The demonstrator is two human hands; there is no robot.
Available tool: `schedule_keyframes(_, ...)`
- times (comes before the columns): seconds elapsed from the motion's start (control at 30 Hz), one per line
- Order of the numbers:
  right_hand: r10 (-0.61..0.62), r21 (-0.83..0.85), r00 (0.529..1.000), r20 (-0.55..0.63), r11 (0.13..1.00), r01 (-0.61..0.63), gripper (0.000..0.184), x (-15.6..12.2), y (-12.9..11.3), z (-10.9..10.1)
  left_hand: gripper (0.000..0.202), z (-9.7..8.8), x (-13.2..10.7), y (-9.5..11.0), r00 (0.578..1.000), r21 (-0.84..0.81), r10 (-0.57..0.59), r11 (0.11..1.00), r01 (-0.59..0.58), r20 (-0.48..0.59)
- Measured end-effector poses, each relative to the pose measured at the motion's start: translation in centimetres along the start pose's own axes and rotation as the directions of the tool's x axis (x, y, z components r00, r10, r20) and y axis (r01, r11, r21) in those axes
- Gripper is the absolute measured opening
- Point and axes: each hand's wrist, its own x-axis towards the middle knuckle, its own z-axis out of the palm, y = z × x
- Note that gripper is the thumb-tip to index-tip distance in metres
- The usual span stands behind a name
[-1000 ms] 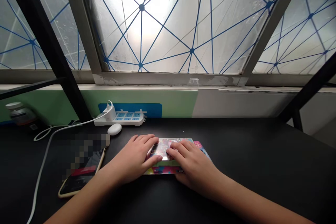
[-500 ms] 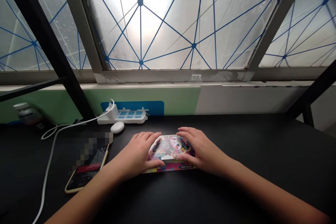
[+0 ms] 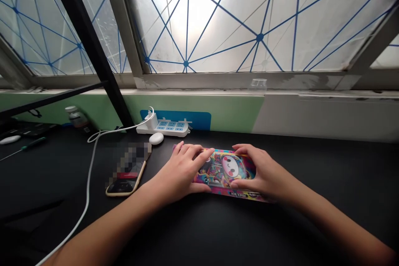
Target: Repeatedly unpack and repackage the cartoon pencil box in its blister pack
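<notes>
A colourful pencil box (image 3: 229,168) with a round white smiling face on its top lies flat on the black desk. Printed lettering runs along its near edge. My left hand (image 3: 187,168) is wrapped over the left part of the box, thumb at the near side and fingers across the top and far edge. At the right end my right hand (image 3: 260,172) grips the box, its thumb on the top near the front and its fingers over the far edge. Both palms hide the box's ends in part.
Left of the box lies a phone (image 3: 126,178) in a pale case. A white oval case (image 3: 156,138) and a white power strip (image 3: 171,127) stand behind. A white cable (image 3: 89,183) crosses the left side. Further left are a bottle (image 3: 76,118) and a green-handled screwdriver (image 3: 33,143).
My view has turned left, so the scene sits further right. The box now shows more of its length and less glare, and my hands have spread slightly apart on it.
</notes>
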Motion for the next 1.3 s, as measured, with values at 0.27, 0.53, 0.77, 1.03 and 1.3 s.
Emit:
schedule_keyframes(0.27,-0.175,-0.194,0.967,-0.183,0.971,0.139,0.073,-0.2,-1.8,0.0,0.102,-0.5,-0.2,0.0,0.995,0.167,0.067,0.985,-0.054,-0.078)
schedule_keyframes(0.53,-0.326,-0.451,0.918,-0.227,0.870,0.197,0.058,-1.9,-5.3,0.2,0.060,-2.4,-0.2,-0.8,0.971,0.225,0.074,0.974,-0.022,-0.226)
schedule_keyframes(0.77,-0.404,-0.575,0.912,-0.074,0.765,0.292,0.022,-2.3,-5.9,1.5,0.025,-1.7,-0.5,1.4,0.997,0.313,0.072,0.947,-0.069,0.003)
schedule_keyframes(1.03,-0.410,-0.483,0.912,0.015,0.796,0.365,0.025,-2.5,-5.7,2.9,0.034,-1.4,-0.2,1.8,0.987,0.305,-0.016,0.952,-0.035,0.162)
schedule_keyframes(1.3,-0.389,-0.366,0.907,0.165,0.829,0.422,0.060,-2.0,-5.2,3.8,0.097,0.1,-0.2,0.2,0.966,0.180,-0.109,0.981,0.067,0.233)
